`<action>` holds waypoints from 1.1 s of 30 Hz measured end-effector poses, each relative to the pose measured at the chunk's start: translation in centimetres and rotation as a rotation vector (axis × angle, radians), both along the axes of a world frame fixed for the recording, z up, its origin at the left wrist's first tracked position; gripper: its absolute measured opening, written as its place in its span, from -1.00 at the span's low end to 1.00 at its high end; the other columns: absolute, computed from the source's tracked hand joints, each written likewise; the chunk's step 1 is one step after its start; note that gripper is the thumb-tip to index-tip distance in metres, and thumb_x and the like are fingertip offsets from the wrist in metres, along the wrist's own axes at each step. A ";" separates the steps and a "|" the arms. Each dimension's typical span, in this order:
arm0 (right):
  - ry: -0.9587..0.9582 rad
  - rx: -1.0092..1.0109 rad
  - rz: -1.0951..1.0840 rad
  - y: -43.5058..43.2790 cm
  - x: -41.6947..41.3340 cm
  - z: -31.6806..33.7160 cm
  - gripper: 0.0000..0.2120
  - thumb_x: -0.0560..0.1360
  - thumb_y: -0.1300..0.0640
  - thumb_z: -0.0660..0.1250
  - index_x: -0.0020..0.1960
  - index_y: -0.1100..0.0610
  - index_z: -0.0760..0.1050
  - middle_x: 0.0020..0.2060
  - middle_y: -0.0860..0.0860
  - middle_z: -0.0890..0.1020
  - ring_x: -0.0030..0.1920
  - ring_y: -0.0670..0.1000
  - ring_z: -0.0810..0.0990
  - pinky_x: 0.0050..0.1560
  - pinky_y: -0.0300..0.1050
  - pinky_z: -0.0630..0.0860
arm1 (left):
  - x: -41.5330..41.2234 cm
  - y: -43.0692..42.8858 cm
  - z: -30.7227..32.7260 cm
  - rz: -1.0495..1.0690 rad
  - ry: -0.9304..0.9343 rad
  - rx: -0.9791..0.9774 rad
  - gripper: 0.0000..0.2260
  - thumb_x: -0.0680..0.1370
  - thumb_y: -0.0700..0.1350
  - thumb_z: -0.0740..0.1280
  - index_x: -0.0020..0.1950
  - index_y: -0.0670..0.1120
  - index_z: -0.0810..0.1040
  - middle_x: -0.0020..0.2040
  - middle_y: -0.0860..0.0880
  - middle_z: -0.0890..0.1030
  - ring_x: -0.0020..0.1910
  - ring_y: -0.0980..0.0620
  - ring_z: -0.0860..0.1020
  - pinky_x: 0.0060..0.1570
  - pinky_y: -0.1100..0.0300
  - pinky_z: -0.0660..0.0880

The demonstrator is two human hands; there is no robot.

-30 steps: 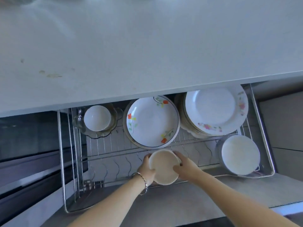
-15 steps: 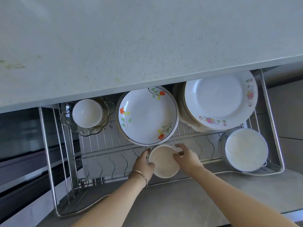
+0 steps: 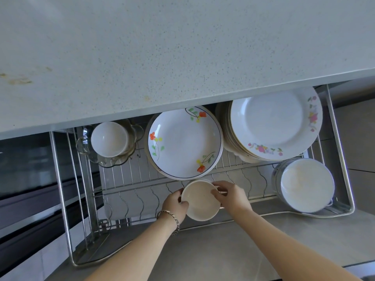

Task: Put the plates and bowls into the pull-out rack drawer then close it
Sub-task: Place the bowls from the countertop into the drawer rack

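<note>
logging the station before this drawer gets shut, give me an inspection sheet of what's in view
surface: speckled grey countertop, yellowish stains near its left
job's things: pull-out rack drawer open; cream bowl held over its front wire slots; orange-flower plate, pink-flower plate stack, white bowl stack, small white bowl on a glass dish inside
clutter: nothing seen
grippers: left hand and right hand grip the cream bowl's rim; bracelet on left wrist
cables: nothing seen
surroundings: grey floor below, dark glossy panel at left

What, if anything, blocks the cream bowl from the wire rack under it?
Nothing visible does. The left hand and right hand hold the cream bowl over the front row of the rack, whose wires beside it are bare. The flowered plate lies close behind.
</note>
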State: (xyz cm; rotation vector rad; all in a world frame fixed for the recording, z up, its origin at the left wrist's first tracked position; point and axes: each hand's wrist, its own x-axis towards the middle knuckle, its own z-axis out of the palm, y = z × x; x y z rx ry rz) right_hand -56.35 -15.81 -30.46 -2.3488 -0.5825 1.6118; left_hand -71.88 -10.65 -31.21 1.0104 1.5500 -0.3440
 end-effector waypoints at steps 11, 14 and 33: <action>-0.050 0.000 0.017 -1.4 1.6 0.5 -0.70 0.52 0.18 0.31 0.24 0.11 0.55 0.09 0.11 0.66 -0.01 0.01 0.61 0.09 -0.12 0.53 | 1.8 -0.3 0.5 -0.158 -0.063 0.015 -0.63 0.51 -0.32 0.14 0.28 -0.13 0.48 0.14 -0.17 0.60 -0.06 -0.03 0.47 -0.04 0.23 0.45; -0.056 0.016 0.008 -1.3 1.9 0.4 -0.70 0.52 0.17 0.30 0.24 0.10 0.55 0.09 0.11 0.66 -0.06 -0.03 0.57 0.04 -0.19 0.50 | 2.1 -0.4 0.5 -0.191 -0.063 0.005 -0.64 0.53 -0.29 0.14 0.31 -0.12 0.44 0.18 -0.15 0.59 0.07 -0.10 0.52 0.09 0.17 0.46; -0.076 -0.082 0.166 -0.9 3.2 0.6 -0.63 0.54 0.18 0.25 0.34 0.11 0.44 0.20 0.09 0.60 0.19 0.10 0.55 0.13 -0.13 0.45 | 3.9 -0.7 0.8 -0.223 -0.049 -0.071 -0.65 0.57 -0.20 0.11 0.37 -0.16 0.30 0.26 -0.21 0.51 0.18 -0.19 0.52 0.18 0.01 0.51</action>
